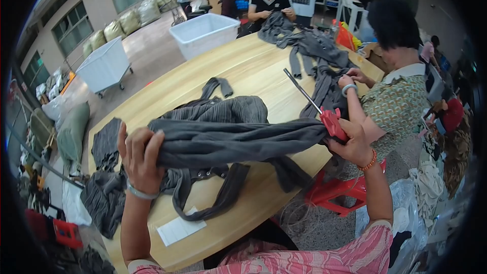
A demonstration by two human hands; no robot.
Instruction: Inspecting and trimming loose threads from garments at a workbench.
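Observation:
A dark grey knit garment point(238, 142) is stretched between my two hands above the table. My left hand point(140, 155) is closed around its left end. My right hand point(350, 144) grips a red-handled tool point(332, 123) with a long thin metal shaft pointing up and left; its exact kind is unclear. The garment's right end meets that same hand, partly hidden by the tool. Below and behind the stretched cloth lie more grey garments point(104, 198), among them a long strap-like strip point(231, 193). A white paper sheet point(180, 230) lies near the table's front edge.
The wooden table point(264, 78) curves across the view. Two co-workers point(401, 71) point(269, 5) handle grey garments at its right and far sides. White bins point(205, 33) point(105, 66) stand beyond it. A red stool point(337, 193) is under the right edge; sacks point(73, 132) line the left.

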